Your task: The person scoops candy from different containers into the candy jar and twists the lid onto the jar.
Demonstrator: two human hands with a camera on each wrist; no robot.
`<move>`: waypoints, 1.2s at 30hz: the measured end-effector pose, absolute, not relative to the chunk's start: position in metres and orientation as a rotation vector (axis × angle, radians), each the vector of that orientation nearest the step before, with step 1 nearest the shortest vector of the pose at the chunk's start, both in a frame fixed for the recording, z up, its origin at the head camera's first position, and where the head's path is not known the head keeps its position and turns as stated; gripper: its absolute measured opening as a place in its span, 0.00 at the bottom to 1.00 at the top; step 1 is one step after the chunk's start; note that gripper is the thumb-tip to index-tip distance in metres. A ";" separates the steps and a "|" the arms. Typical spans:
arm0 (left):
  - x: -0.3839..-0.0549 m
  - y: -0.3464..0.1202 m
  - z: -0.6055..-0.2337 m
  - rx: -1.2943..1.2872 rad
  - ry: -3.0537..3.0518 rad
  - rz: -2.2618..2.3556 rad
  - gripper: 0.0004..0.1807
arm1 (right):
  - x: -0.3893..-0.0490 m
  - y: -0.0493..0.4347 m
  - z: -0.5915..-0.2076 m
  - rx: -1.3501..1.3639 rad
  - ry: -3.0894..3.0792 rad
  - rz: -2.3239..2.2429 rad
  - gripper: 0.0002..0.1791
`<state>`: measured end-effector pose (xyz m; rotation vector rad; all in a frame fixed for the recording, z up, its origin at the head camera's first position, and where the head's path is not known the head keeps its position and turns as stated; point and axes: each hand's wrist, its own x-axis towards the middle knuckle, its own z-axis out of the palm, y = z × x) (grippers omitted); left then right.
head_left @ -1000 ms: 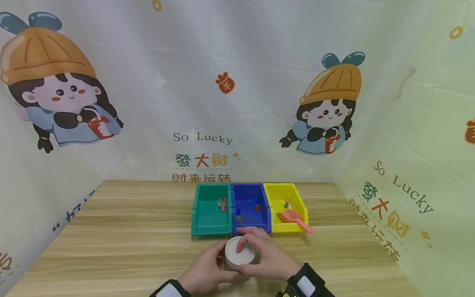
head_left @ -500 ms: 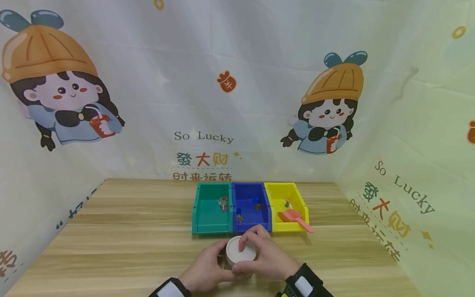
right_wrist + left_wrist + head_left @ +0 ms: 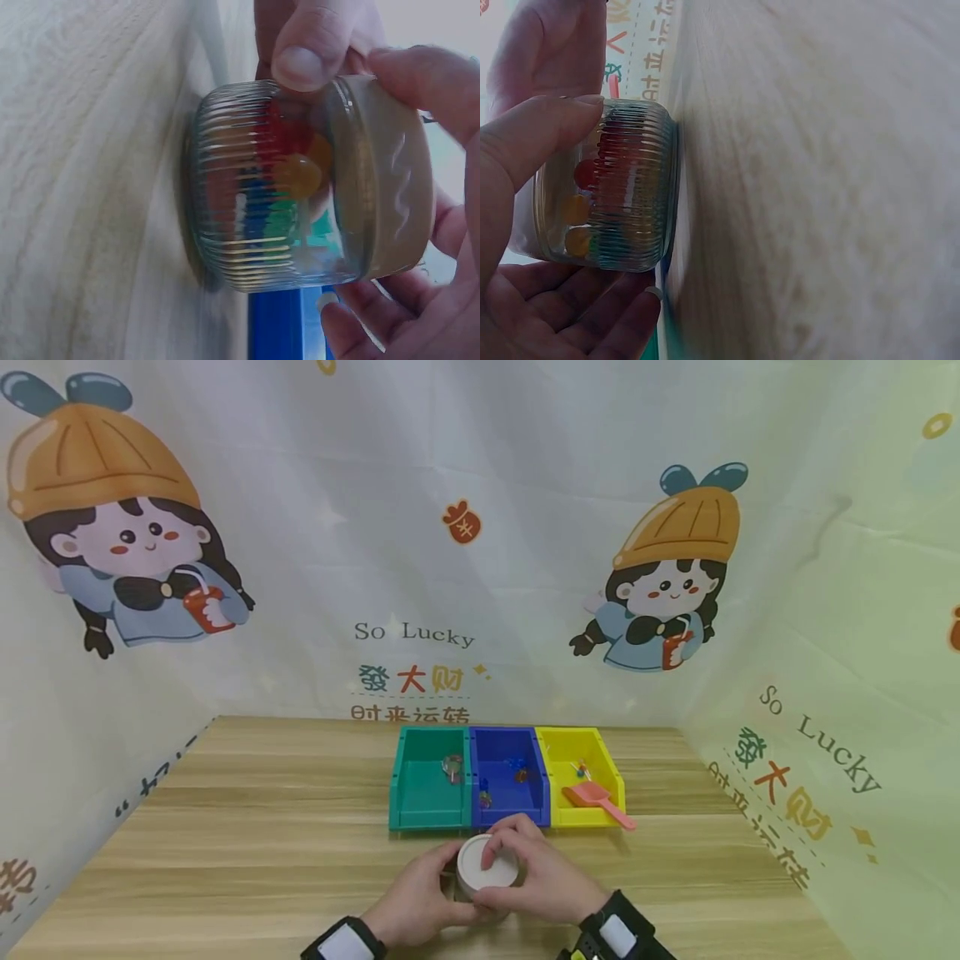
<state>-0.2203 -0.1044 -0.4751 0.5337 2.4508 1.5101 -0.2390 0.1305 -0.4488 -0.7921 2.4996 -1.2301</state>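
Observation:
A small ribbed glass jar [image 3: 634, 187] stands on the table in front of the person, with a pale lid [image 3: 470, 865] on it. Through the glass show small round red, orange, green and blue pieces [image 3: 298, 176]. The left hand [image 3: 415, 897] holds the jar's side, thumb on one side and fingers on the other. From the right, the right hand [image 3: 553, 878] grips the lid's edge between thumb and fingers, and one bent finger lies over its top. In the head view both hands hide most of the jar's body.
Just beyond the hands stand three joined bins: green [image 3: 423, 785], blue [image 3: 498, 745] and yellow [image 3: 557, 756]. Small coloured items lie in the bins. A pink scoop [image 3: 590, 795] leans over the yellow bin's front edge. A printed cloth [image 3: 525, 568] hangs behind the table.
The right hand's fingers have shifted on the lid; one finger that stuck out past its far side is drawn in. The left hand and the jar stay in place.

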 end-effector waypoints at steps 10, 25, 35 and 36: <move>-0.221 -0.105 -0.475 0.535 2.439 1.504 0.44 | -0.239 0.131 -0.455 -0.892 2.531 -1.226 0.14; -0.220 -0.104 -0.476 0.576 2.488 1.491 0.43 | -0.240 0.128 -0.455 -0.808 2.580 -1.211 0.18; -0.221 -0.104 -0.476 0.525 2.425 1.515 0.45 | -0.239 0.130 -0.451 -0.850 2.511 -1.223 0.12; -0.221 -0.104 -0.477 0.537 2.434 1.513 0.44 | -0.239 0.130 -0.451 -0.842 2.513 -1.227 0.12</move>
